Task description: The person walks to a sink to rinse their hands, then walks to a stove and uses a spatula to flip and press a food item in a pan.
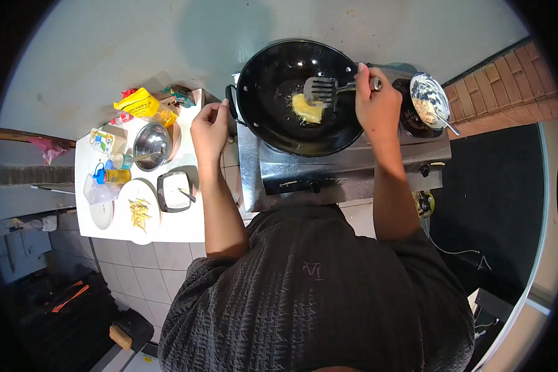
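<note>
The left hand point(209, 131) is closed at the left loop handle of the wok point(263, 99), likely heavy and best steadied there, away from the dark metal bowl. The right hand point(378, 102) wraps tightly around the handle of the slotted spatula point(320, 92), which looks stiff and light. The yellow food point(307, 110) lies mid-wok at the blade's near edge, probably soft, slippery and easily torn, so better supported broadly from beneath.

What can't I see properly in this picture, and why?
In the head view:
Any flame under the wok: the wok blocks it.
Underside of the yellow food: faces the wok.
Part of the spatula handle: the right hand covers it.
Small print on the yellow packet: too tiny.
</note>
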Demonstrator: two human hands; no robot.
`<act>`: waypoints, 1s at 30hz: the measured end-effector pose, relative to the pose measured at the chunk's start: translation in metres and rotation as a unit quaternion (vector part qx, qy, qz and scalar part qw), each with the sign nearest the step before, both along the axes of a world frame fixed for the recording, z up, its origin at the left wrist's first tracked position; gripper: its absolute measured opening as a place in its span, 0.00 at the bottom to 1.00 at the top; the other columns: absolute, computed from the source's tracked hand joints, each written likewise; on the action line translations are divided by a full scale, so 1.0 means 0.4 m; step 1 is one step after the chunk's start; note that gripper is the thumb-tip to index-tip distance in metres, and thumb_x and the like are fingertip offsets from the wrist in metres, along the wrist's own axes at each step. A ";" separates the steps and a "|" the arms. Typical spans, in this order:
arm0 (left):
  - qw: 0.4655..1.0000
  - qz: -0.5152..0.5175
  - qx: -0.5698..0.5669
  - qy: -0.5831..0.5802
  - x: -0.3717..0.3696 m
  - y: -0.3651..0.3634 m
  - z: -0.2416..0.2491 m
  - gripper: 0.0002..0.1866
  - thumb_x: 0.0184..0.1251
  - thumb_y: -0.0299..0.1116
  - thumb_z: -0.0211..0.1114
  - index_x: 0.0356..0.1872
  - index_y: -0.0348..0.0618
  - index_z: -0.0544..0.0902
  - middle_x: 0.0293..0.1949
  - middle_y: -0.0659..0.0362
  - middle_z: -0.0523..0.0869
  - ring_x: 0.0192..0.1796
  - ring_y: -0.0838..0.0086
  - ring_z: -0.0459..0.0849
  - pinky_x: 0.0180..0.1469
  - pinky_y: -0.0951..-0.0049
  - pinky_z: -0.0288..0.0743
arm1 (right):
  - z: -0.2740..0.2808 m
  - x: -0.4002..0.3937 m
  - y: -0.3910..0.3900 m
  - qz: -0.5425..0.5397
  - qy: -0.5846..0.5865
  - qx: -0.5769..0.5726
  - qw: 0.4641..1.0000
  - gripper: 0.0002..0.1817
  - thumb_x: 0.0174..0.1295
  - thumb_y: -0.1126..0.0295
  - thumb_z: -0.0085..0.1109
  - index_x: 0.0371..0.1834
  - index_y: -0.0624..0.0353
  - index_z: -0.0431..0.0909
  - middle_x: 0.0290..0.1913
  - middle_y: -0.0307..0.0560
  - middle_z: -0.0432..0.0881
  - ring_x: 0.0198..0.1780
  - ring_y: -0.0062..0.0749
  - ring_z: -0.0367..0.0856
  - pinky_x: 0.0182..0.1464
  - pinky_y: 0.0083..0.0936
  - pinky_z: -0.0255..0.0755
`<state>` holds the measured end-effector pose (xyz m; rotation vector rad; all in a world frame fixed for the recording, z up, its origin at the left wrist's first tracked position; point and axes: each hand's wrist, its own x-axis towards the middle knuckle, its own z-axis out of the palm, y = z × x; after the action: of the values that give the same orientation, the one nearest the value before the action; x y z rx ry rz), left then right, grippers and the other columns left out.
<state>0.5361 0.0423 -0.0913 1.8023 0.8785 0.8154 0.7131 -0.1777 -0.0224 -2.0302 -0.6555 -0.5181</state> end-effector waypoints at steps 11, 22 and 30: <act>1.000 0.003 0.007 0.006 -0.002 -0.008 0.003 0.14 0.63 0.37 0.66 0.31 0.31 0.83 0.18 0.65 0.76 0.23 0.85 0.68 0.26 0.82 0.62 | -0.049 0.002 0.017 0.020 -0.001 -0.003 1.000 0.17 0.65 0.60 0.55 0.24 0.61 0.75 0.17 0.55 0.75 0.21 0.55 0.75 0.23 0.39 0.66; 1.000 0.003 -0.006 0.007 -0.008 0.000 -0.010 0.15 0.64 0.38 0.66 0.32 0.32 0.83 0.18 0.64 0.77 0.23 0.85 0.69 0.27 0.82 0.64 | -0.014 -0.004 -0.001 -0.020 -0.002 0.018 1.000 0.17 0.66 0.60 0.54 0.24 0.60 0.76 0.16 0.53 0.74 0.22 0.53 0.76 0.24 0.36 0.68; 1.000 0.005 0.006 0.007 -0.008 0.002 -0.007 0.15 0.63 0.38 0.66 0.33 0.32 0.83 0.19 0.64 0.78 0.23 0.85 0.69 0.27 0.81 0.65 | -0.034 0.015 -0.016 -0.032 -0.013 -0.038 0.999 0.17 0.66 0.61 0.53 0.23 0.60 0.75 0.16 0.54 0.75 0.21 0.54 0.76 0.23 0.37 0.68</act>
<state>0.5330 0.0432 -0.0939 1.8179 0.8953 0.8168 0.7191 -0.1839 -0.0359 -2.1244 -0.6371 -0.5661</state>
